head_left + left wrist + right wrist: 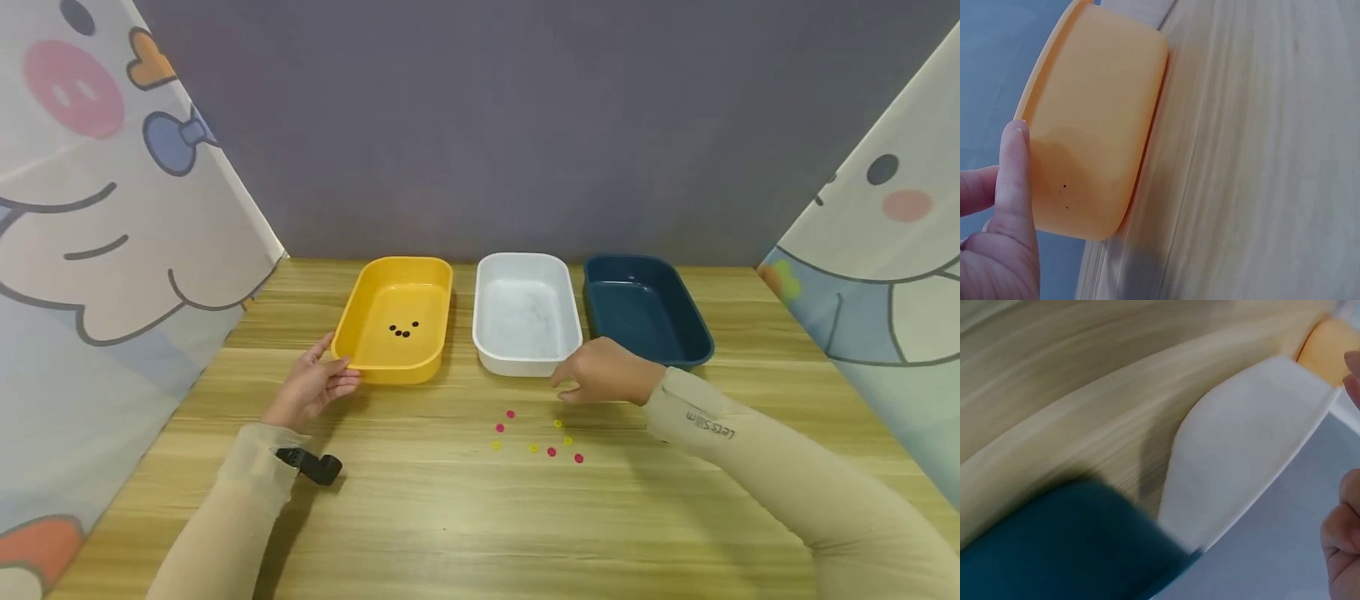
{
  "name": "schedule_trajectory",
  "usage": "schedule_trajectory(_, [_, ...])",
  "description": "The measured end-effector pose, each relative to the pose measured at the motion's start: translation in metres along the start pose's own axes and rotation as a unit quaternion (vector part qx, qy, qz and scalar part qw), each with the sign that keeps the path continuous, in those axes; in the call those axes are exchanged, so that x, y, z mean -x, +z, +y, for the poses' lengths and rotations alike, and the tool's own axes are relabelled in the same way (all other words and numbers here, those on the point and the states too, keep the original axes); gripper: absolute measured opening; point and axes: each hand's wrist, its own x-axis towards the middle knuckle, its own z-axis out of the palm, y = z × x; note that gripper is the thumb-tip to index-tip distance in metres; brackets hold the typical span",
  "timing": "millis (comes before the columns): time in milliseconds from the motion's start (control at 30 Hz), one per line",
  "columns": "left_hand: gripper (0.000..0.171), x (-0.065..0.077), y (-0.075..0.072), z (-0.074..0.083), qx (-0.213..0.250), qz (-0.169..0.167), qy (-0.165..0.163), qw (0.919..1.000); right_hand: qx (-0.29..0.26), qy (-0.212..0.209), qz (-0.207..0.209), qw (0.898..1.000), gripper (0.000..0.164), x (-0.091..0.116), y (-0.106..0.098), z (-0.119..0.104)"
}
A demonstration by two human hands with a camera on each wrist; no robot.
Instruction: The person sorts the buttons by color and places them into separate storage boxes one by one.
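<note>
My left hand holds the near left corner of the yellow tray, a digit at its rim in the left wrist view. Several small black buttons lie on that tray's floor. Over the near right corner of the white tray is my right hand, palm down, fingers bent and tips apart. Nothing shows between its fingers, though the right wrist view crops them. Below it on the wooden table lie several pink buttons and several yellow buttons.
A dark blue tray stands right of the white one, partly behind my right hand. All three trays line up near the grey back panel. Cartoon-printed sheets border the table on both sides.
</note>
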Motion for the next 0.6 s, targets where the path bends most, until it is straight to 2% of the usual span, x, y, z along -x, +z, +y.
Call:
schedule_trajectory(233, [0.072, 0.004, 0.001, 0.003, -0.051, 0.022, -0.011, 0.9984, 0.001, 0.031, -0.020, 0.999, 0.013, 0.022, -0.006, 0.002])
schedule_trajectory(400, [0.072, 0.005, 0.001, 0.004, -0.064, 0.029, -0.004, 0.9975, -0.016, 0.041, -0.031, 0.999, 0.013, 0.026, -0.005, 0.001])
schedule_trajectory(600, [0.072, 0.004, 0.002, 0.006, -0.070, 0.020, -0.002, 0.9974, -0.021, 0.041, -0.041, 0.998, 0.011, 0.028, -0.003, -0.001])
